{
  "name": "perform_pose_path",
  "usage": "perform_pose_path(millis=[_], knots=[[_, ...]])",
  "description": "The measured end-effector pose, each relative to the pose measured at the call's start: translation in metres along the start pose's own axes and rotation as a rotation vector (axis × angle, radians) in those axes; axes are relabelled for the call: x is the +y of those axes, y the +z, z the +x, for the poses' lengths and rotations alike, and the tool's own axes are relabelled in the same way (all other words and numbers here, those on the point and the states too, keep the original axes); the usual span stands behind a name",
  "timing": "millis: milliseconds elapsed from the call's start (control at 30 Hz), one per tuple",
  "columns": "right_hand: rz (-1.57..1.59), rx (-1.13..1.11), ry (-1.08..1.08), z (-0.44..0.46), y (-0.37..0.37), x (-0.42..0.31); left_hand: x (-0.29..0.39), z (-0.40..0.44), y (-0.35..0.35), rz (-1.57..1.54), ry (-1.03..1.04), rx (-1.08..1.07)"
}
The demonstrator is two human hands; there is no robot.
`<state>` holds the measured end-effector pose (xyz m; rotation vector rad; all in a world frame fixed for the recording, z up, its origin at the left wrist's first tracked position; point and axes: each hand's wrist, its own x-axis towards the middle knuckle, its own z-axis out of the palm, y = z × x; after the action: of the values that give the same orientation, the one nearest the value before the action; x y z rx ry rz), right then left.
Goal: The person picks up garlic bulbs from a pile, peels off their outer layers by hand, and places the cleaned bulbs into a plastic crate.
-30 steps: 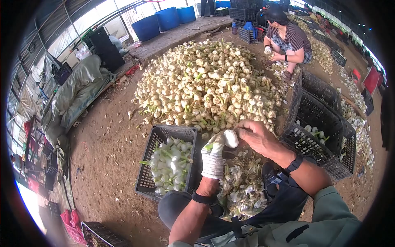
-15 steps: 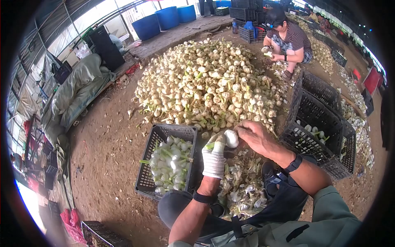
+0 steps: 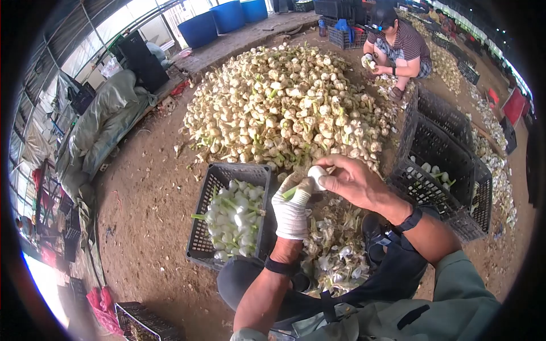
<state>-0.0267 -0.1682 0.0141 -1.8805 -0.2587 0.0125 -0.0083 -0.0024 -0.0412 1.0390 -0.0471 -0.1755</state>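
My left hand (image 3: 291, 212), in a white knit glove, is closed round the green stem of a garlic bulb (image 3: 317, 178). The bulb's white, smooth head sticks out past the glove. My bare right hand (image 3: 357, 183) pinches the far side of that head between thumb and fingers. Just left of the glove stands a black plastic crate (image 3: 239, 167) with peeled white garlic bulbs (image 3: 236, 219), some with green stems. Beyond my hands rises a large heap of unpeeled garlic (image 3: 278, 108). Loose garlic skins (image 3: 339, 262) lie on the ground between my legs.
Black crates (image 3: 432, 199) stand close on my right, one with a few white bulbs. A co-worker (image 3: 405, 52) squats beyond the heap, hands on garlic. Blue tubs (image 3: 198, 31) line the back, a grey tarpaulin (image 3: 105, 108) the left. Another crate (image 3: 145, 324) sits lower left.
My right fingers have moved slightly left and curled more tightly over the bulb. The bulb and my gloved hand have shifted a little up and left. The view has tilted slightly.
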Motion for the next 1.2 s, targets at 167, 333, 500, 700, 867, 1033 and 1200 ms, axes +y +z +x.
perform_pose_path(millis=[167,333,500,700,867,1033,1200], knots=[[0.206,-0.025,0.036,0.005,0.001,0.023,0.002,0.001,-0.008,-0.168,-0.062,0.022],[-0.176,-0.246,0.172,0.025,-0.060,0.012,0.038,0.001,-0.043,-0.341,-0.002,0.306],[-0.288,-0.083,0.408,0.049,-0.130,0.065,0.042,-0.019,-0.038,-0.483,-0.166,0.326],[-0.624,-0.066,0.351,0.085,-0.133,0.279,0.032,-0.003,-0.017,-0.283,-0.352,0.306],[-0.869,0.068,0.331,0.161,-0.092,0.318,0.017,0.006,-0.021,-0.287,-0.356,0.306],[-1.106,0.013,0.205,0.220,-0.083,0.371,0.012,0.031,-0.023,-0.274,-0.494,0.363],[-1.111,-0.091,0.258,0.238,-0.084,0.389,0.004,0.044,-0.022,-0.295,-0.415,0.365]])
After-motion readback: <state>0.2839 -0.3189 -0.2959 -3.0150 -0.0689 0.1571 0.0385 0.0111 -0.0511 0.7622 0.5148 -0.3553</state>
